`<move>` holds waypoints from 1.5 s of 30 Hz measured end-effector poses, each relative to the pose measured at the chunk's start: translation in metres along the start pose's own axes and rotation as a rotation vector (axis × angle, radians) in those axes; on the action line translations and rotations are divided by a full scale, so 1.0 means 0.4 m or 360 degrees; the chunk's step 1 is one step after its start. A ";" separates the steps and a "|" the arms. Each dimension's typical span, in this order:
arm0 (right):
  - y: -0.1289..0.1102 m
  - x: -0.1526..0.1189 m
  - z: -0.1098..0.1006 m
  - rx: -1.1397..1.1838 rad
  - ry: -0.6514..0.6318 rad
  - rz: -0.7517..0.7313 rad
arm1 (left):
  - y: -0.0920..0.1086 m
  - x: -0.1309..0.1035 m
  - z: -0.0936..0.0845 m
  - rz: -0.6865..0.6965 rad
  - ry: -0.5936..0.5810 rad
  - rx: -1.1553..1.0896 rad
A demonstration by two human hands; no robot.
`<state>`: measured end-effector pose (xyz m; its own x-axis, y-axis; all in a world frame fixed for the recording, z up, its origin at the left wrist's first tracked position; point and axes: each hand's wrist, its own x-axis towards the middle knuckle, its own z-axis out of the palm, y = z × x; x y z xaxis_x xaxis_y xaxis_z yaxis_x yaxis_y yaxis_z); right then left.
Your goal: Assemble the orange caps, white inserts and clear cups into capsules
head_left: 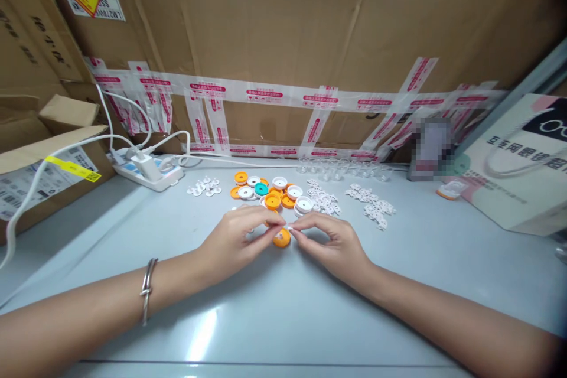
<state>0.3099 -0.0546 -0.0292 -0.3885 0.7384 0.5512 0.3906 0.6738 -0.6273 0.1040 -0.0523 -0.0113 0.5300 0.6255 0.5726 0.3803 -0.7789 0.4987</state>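
Note:
My left hand (241, 239) and my right hand (336, 243) meet fingertip to fingertip over the table. Between the thumb and forefinger of my right hand is a small white piece (290, 227). My left fingers are pinched too, but what they hold, if anything, is too small to make out. Just below the fingertips lies an orange round cap (282, 239) with something whitish on it. Behind my hands is a cluster of round caps: orange caps (273, 201), white caps (305, 205) and a teal cap (261, 189). My left hand partly hides the nearest ones.
Small white plastic parts (325, 198) lie right of the caps, with another patch of white parts (372, 204) farther right. White stemmed pieces (204, 187) sit left. Clear cups (336, 170) line the cardboard wall (266, 23). A power strip (150, 171) and a paper bag (522, 189) flank the table.

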 end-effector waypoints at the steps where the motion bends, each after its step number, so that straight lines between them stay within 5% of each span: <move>1: 0.008 0.002 -0.004 -0.0065 -0.0035 -0.0035 | -0.010 -0.001 -0.005 0.0044 -0.0036 0.0088; 6: 0.039 0.010 -0.018 -0.0429 -0.0226 -0.0263 | -0.045 -0.010 -0.021 0.0209 -0.0312 0.0569; 12: 0.035 0.007 -0.011 -0.0696 -0.0357 -0.0521 | -0.043 -0.017 -0.016 0.0249 -0.0485 0.0652; 27: 0.024 -0.002 -0.013 -0.0997 -0.0439 -0.0736 | -0.041 -0.022 -0.009 0.0215 -0.0547 0.0682; 45: 0.023 -0.009 -0.013 -0.0966 -0.0489 -0.0714 | -0.044 -0.024 -0.009 0.0231 -0.0524 0.0695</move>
<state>0.3195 -0.0510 -0.0341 -0.7927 0.4133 0.4480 0.4935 0.8666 0.0736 0.0895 -0.0446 -0.0232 0.7819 0.5176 0.3474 0.5272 -0.8464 0.0746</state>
